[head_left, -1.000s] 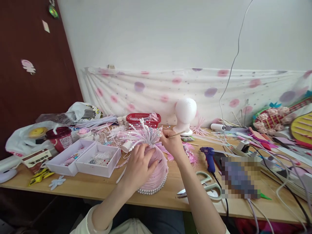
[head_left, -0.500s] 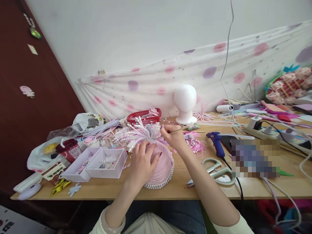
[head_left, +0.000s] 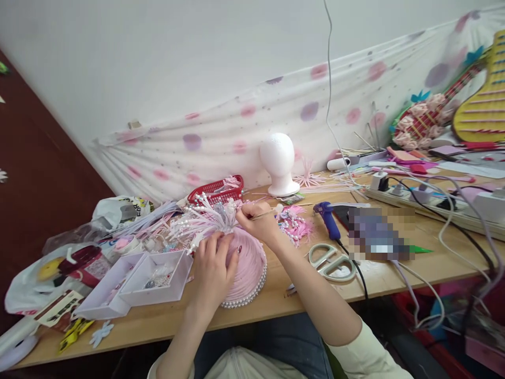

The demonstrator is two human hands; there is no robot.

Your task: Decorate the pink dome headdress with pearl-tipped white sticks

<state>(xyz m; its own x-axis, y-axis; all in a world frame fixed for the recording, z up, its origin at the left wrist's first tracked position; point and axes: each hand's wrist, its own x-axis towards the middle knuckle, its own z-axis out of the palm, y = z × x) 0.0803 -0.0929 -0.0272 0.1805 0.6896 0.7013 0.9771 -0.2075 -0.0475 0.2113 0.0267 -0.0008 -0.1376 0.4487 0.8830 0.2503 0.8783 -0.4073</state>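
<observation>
A pink domed headdress (head_left: pixel 248 268) stands on the table before me, its surface wound with strands and its lower edge trimmed with pearls. Pale strands with pearls (head_left: pixel 197 218) fan out from its top. My left hand (head_left: pixel 213 263) grips the dome from the left, fingers curved over its crown and the thumb on its front. My right hand (head_left: pixel 258 223) pinches a thin stick (head_left: pixel 265 213) with a whitish blob on its rear end. Its fingertips are beside the base of the strands; the stick's front tip is hidden.
White boxes (head_left: pixel 179 284) of beads stand left of the headdress. Behind are a red basket (head_left: pixel 216 196) and a white foam head (head_left: pixel 278 163). To the right lie a blue glue gun (head_left: pixel 328 220), scissors (head_left: pixel 335 268), and a power strip (head_left: pixel 428 205) with trailing cables.
The view has turned to the right, so the tabletop things sit further left and a yellow stringed shape shows at right. Both hands keep nearly the same places on the headdress.
</observation>
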